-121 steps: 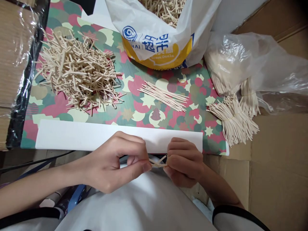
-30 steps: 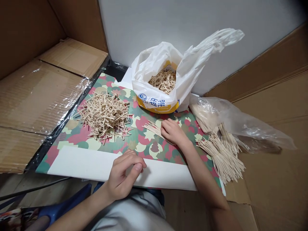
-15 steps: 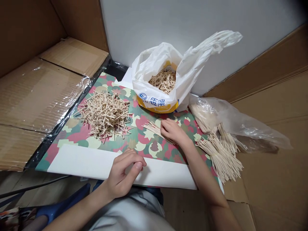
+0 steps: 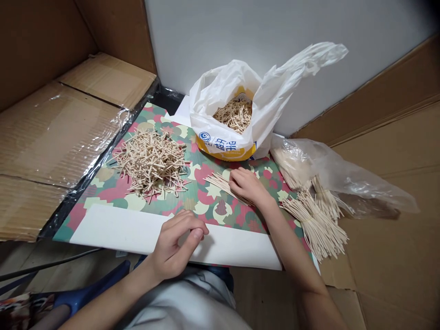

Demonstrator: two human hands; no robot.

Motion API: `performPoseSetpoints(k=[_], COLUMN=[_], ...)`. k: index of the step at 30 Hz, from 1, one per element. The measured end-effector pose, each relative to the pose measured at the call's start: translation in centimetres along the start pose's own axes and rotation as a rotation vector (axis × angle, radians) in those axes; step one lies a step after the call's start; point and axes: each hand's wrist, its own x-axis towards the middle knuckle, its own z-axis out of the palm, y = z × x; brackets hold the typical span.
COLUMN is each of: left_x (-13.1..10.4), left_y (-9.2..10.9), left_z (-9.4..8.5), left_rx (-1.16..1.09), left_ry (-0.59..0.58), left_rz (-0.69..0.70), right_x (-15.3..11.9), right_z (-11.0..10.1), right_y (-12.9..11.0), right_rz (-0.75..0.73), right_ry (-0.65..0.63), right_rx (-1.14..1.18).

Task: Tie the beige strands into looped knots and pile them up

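Thin pale sticks (image 4: 220, 182) lie in a loose bundle on the patterned table covering. My right hand (image 4: 245, 185) is over them, its fingers curled down and closed on the sticks; the fingertips are partly hidden. Nearer my body, my left hand (image 4: 180, 243) rests by the white strip (image 4: 233, 247) at the front edge. Its fingers are curled, the thumb tip meets the forefinger, and nothing shows in the hand. A heap of short, bent pale pieces (image 4: 151, 162) lies to the left.
Behind my right hand stands an open white plastic bag (image 4: 228, 144) with similar bent pieces inside. At the right are tied stick bundles (image 4: 316, 224) and a clear plastic bag (image 4: 357, 178). Cardboard (image 4: 68, 133) lies on the left, and a grey wall (image 4: 275, 36) rises behind.
Both hands hold nearly the same places and shapes. The whole view has shifted very slightly.
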Motion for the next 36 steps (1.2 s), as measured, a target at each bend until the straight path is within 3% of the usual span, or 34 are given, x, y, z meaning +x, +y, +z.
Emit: performPoseSetpoints(k=[3,6,8,10,12,14,17,19,24,27,30,36], left_x=[-0.1,0.1,0.7,1.8,3.0,4.2,5.3,5.3,4.6,4.3,3.9,3.3], left_y=[-0.2,-0.5,-0.5,-0.3,0.0,0.3,0.0,-0.5,-1.6,-1.8,-1.7,-2.1], left_z=[-0.3,-1.1,-1.8,-2.4,-2.7,-2.6,-1.7,-1.0,-0.1,0.0,0.2,0.7], left_rx=[0.013,0.042,0.078,0.114,0.142,0.093,-0.163,-0.347,-0.648,-0.734,-0.696,-0.571], left_ry=[0.008,0.029,0.039,0.012,-0.091,-0.267,-0.508,-0.551,-0.335,-0.329,-0.321,-0.183], left_rz=[0.002,-0.025,-0.062,-0.106,-0.163,-0.241,-0.425,-0.516,-0.663,-0.705,-0.651,-0.39], right_x=[-0.6,-1.5,-2.1,-2.6,-2.7,-2.7,-2.6,-2.7,-3.5,-3.9,-4.3,-4.2], right_z=[-0.8,-2.3,-3.6,-4.6,-5.2,-5.2,-4.7,-4.3,-3.6,-3.1,-2.6,-1.9], right_y=[0.3,0.1,-0.4,-1.4,-2.4,-3.4,-4.5,-4.9,-4.8,-4.8,-5.3,-6.6], right_rz=[0.035,0.087,0.13,0.111,0.038,0.001,-0.015,-0.005,0.059,0.089,0.122,0.144], right_ry=[0.038,0.055,-0.072,-0.29,-0.445,-0.575,-0.684,-0.691,-0.624,-0.55,-0.481,-0.376], right_rx=[0.074,0.338,0.566,0.838,1.027,1.184,1.341,1.431,1.562,1.59,1.643,1.842])
